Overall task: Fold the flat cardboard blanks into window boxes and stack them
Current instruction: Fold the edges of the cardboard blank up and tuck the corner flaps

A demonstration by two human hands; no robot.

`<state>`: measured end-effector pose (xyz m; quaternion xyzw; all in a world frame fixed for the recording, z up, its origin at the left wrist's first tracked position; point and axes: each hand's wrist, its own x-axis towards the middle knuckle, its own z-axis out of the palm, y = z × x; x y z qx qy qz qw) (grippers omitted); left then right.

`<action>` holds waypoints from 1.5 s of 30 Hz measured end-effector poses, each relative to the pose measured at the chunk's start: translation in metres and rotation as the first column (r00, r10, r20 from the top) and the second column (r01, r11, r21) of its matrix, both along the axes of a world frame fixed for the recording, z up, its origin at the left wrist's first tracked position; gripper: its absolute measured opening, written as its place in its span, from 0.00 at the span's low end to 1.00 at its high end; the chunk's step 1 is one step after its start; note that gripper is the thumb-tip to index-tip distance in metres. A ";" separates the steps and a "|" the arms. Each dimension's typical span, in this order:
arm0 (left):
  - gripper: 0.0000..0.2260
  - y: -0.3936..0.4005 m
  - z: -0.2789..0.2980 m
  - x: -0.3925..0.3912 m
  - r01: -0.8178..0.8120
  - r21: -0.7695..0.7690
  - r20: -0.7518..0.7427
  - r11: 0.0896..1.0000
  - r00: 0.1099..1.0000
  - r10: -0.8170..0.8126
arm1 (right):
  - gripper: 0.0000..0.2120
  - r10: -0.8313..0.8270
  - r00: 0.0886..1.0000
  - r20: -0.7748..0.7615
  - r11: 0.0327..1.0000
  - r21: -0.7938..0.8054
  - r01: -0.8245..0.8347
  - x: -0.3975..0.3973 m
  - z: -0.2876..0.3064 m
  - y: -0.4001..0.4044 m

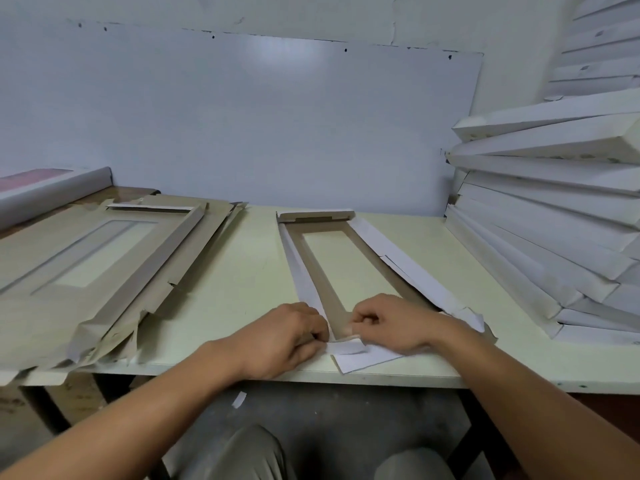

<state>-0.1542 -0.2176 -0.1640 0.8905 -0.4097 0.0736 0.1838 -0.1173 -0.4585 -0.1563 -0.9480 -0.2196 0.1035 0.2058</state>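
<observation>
Both hands, left hand [291, 336] and right hand [388, 322], pinch the near end flap of the long white-and-brown windowed cardboard blank [332, 268]; I'd crease along the score, keeping it flat on the pale green bench [235, 289].

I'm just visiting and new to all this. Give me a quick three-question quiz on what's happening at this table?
1. True or false: both hands work at the near end of the blank in the middle of the table.
2. Where do the finished boxes stand? A) right of the table B) on the floor C) on the person's lap
3. Fill in: the pile of flat blanks lies on the person's ____ side.

Key: 1 true; 2 A; 3 left. The left hand and right hand both pinch the near flap.
</observation>
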 end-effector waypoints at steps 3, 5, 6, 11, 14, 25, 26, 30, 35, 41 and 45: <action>0.06 -0.002 -0.001 0.000 -0.060 -0.022 -0.025 0.998 0.998 0.059 | 0.07 0.054 0.998 0.021 0.996 -0.067 -0.052 -0.017 0.005 -0.013; 0.06 -0.004 -0.003 -0.002 -0.101 -0.039 -0.050 0.994 0.994 0.099 | 0.04 0.045 0.998 0.042 0.998 -0.043 -0.043 -0.028 0.005 -0.016; 0.07 -0.005 -0.003 -0.002 -0.125 -0.050 -0.064 0.991 0.990 0.122 | 0.04 0.040 0.997 0.059 0.999 -0.029 -0.039 -0.033 0.005 -0.017; 0.09 -0.010 -0.006 -0.003 -0.234 -0.121 -0.117 0.965 0.968 0.220 | 0.02 0.027 0.982 0.189 1.000 -0.014 -0.025 -0.054 0.002 -0.021; 0.08 -0.013 -0.008 -0.001 -0.256 -0.137 -0.115 0.957 0.964 0.241 | 0.02 0.037 0.962 0.271 0.998 -0.067 -0.020 -0.065 -0.004 -0.019; 0.04 -0.018 -0.010 -0.001 -0.196 -0.093 -0.057 0.976 0.980 0.191 | 0.08 0.115 0.909 0.400 0.991 0.015 -0.132 -0.086 -0.024 0.021; 0.03 -0.017 -0.010 -0.002 -0.184 -0.074 -0.047 0.980 0.982 0.181 | 0.13 0.179 0.920 0.349 0.983 -0.031 -0.180 -0.087 -0.016 0.021; 0.05 -0.018 -0.011 -0.003 -0.164 -0.047 -0.017 0.985 0.986 0.164 | 0.26 0.210 0.972 0.106 0.977 0.013 -0.213 -0.085 0.020 -0.010; 0.06 -0.020 -0.017 -0.005 -0.171 -0.051 0.016 0.984 0.985 0.172 | 0.04 -0.315 0.880 0.356 0.903 -0.173 0.393 -0.057 0.039 -0.088; 0.19 -0.024 -0.018 -0.009 -0.154 -0.086 0.025 0.984 0.987 0.156 | 0.11 -0.433 0.897 -0.087 0.900 -0.100 0.424 -0.038 0.014 -0.116; 0.22 -0.024 -0.019 -0.011 -0.175 -0.078 0.008 0.982 0.984 0.176 | 0.14 -0.445 0.882 -0.154 0.895 -0.051 0.443 -0.038 0.014 -0.118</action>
